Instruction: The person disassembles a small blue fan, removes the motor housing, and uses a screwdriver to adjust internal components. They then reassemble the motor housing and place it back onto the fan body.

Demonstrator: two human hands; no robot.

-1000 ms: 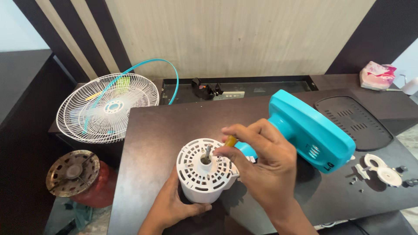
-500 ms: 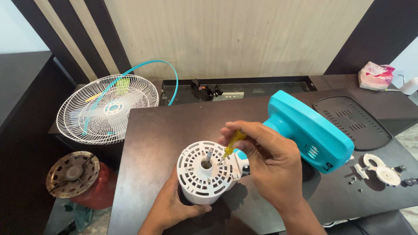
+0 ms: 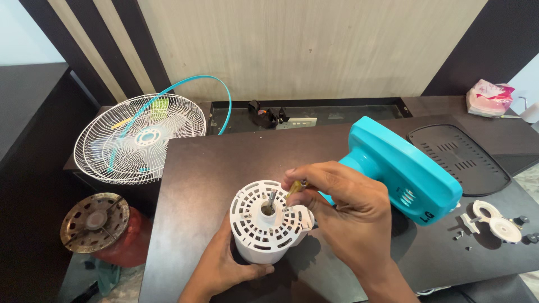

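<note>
A white vented fan motor housing [image 3: 265, 224] stands upright on the dark table [image 3: 213, 163], a metal shaft poking from its centre. My left hand [image 3: 227, 264] grips its lower side. My right hand [image 3: 342, 207] holds a small yellow-handled screwdriver [image 3: 293, 188], its tip down on the housing's top face near the right rim. The turquoise fan body [image 3: 404, 168] lies just behind my right hand, joined to the housing.
A white wire fan grille [image 3: 140, 145] with a turquoise ring leans at the left. A rusty round disc on a red object [image 3: 95, 221] sits on the floor. A black vented cover [image 3: 457, 154], small white parts and screws [image 3: 494, 221], and a pink packet [image 3: 488, 96] lie to the right.
My right hand has shifted slightly, and the screwdriver tip has moved from the centre hole toward the right edge of the housing top. My left hand stays on the housing.
</note>
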